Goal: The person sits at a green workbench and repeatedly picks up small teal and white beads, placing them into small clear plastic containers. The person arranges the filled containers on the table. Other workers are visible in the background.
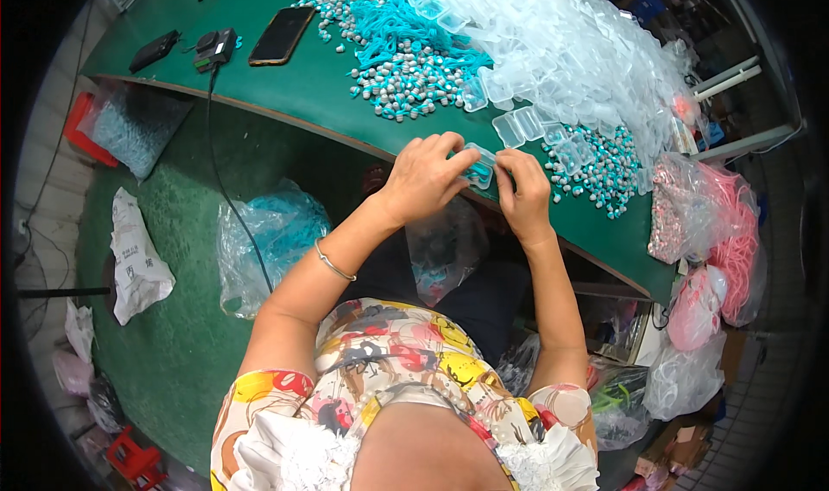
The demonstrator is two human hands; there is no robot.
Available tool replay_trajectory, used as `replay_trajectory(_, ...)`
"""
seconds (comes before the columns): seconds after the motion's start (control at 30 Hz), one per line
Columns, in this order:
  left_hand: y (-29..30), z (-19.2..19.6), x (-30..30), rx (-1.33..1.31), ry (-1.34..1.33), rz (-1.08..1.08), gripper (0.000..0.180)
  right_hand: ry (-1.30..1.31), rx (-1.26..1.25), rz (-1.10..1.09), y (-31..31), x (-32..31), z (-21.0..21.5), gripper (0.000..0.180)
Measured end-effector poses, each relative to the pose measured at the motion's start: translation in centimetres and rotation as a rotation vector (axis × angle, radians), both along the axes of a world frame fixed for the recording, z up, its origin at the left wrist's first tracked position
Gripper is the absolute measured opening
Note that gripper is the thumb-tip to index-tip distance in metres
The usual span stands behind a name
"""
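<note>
Between my two hands, just over the table's front edge, is a small clear plastic box with its lid raised. Something teal, seemingly cord, lies inside it. My left hand has its thumb and fingers closed at the left side of the box. On the other side, my right hand pinches the box's right edge between thumb and forefinger. Behind the hands lie a bundle of teal cords and a spread of small grey-and-teal earplugs. More earplugs lie to the right.
A large heap of clear plastic boxes covers the back of the green table. A phone and a cabled device lie at left. Bags of pink cords stand at right; a bag of teal material sits on the floor.
</note>
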State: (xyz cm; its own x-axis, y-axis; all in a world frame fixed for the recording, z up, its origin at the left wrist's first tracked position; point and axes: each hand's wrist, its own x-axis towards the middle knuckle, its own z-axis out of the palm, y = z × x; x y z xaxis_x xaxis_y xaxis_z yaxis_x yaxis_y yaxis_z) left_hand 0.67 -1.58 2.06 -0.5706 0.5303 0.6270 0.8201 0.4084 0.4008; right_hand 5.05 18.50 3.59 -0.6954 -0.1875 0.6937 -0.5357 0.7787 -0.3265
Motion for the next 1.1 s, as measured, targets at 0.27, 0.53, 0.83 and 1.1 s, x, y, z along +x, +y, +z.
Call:
replay_trajectory(0.27,-0.2,-1.3,0.5,0.075,-0.135,0.212,0.041,0.005,-0.086,-0.073,-0.9,0.4,-1.4,0.018)
replay_trajectory(0.53,0.1,-1.3,0.5,0.080,-0.174,0.228,0.028,0.043,-0.106,-0.147,-2.0,0.7,-2.2,0.020)
replay_trajectory(0.83,0.3,-1.7,1.0,0.165,-0.172,0.202,0.017,0.112,-0.023,-0.150,-2.0,0.8,-2.1,0.021)
replay_trajectory(1.1,0.7,-1.6,0.3,0.174,-0.249,0.236,0.003,0.100,-0.058,-0.131,-2.0,0.8,-2.4,0.023)
